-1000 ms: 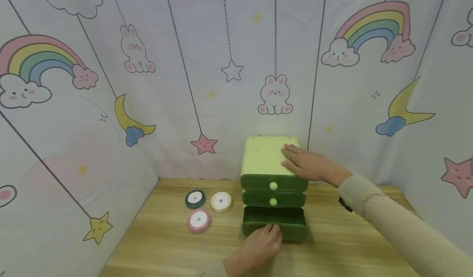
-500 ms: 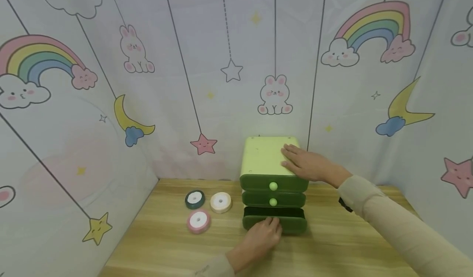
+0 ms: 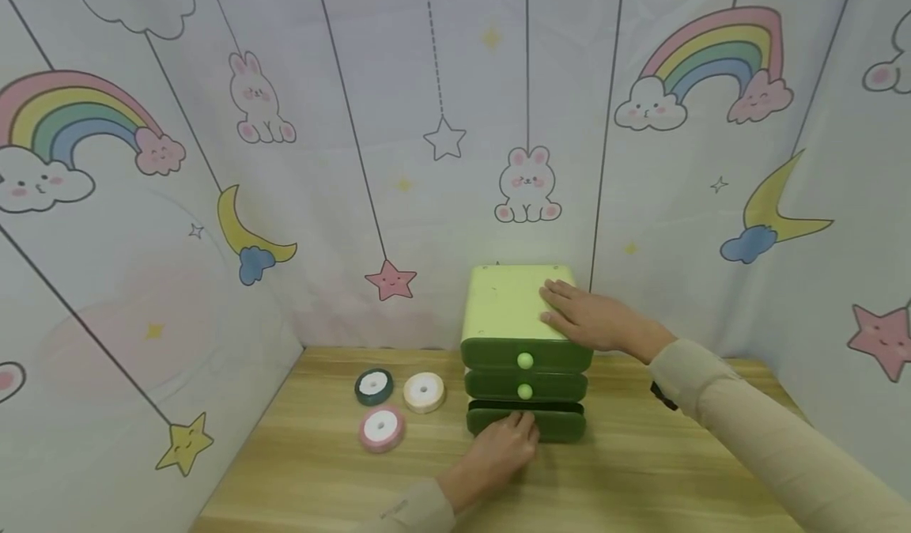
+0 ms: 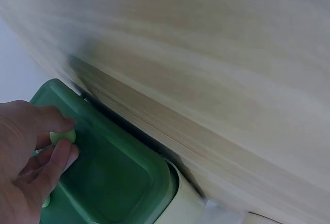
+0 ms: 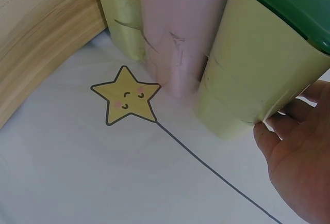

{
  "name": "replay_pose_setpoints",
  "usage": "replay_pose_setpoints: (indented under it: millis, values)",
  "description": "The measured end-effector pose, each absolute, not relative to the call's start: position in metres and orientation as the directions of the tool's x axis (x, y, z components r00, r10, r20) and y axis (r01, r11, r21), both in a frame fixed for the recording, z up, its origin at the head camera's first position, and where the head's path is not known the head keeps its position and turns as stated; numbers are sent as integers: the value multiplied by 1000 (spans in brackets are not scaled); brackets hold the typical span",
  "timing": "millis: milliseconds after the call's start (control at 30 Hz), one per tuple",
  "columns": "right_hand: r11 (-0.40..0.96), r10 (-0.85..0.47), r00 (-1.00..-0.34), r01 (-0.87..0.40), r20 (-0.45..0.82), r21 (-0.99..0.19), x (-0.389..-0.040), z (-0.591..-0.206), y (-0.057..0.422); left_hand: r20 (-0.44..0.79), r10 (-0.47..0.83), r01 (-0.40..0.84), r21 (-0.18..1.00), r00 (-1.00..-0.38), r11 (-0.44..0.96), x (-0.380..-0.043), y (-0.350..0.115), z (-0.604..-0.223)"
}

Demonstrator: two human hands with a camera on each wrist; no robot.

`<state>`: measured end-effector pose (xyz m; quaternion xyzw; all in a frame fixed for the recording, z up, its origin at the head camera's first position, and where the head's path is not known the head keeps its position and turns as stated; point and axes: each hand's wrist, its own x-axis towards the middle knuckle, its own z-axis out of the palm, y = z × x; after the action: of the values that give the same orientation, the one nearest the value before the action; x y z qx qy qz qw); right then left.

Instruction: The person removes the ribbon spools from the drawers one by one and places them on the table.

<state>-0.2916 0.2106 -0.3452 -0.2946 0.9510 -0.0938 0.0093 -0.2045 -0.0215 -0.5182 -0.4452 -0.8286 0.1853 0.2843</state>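
Note:
A small drawer cabinet (image 3: 508, 304) with a light green top and dark green drawer fronts stands against the back backdrop. Its bottom drawer (image 3: 562, 425) sticks out slightly, leaving a thin dark gap along the top. In the left wrist view, the thumb and fingers of my left hand (image 4: 23, 157) pinch that drawer's round light green knob (image 4: 63, 137). My right hand (image 3: 594, 319) rests flat on the right part of the cabinet top, fingers extended. The right wrist view shows this hand (image 5: 301, 157) against the cabinet's edge, its fingers partly hidden.
Left of the cabinet lie three ribbon spools on the wooden table (image 3: 299, 478): dark green (image 3: 366, 386), cream (image 3: 414, 391) and pink (image 3: 372, 427). The middle and top drawers, each with a knob (image 3: 525, 361), are pushed in. A printed cloth (image 3: 342, 201) walls the table.
The bottom drawer has slid inward from well out to just slightly out, my left hand moving with it on the knob. My right hand stays on the cabinet top.

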Motion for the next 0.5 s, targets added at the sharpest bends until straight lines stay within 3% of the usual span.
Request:
replay_pose_setpoints:
  millis: [267, 500]
  values:
    - [809, -563, -825, -562, 48, -174, -293, -346, 211, 354, 838, 612, -573, -416, 545, -213, -20, -522]
    - [805, -567, -822, -568, 56, -171, -292, -346, 210, 362, 825, 595, -573, -433, 564, -218, -18, -524]
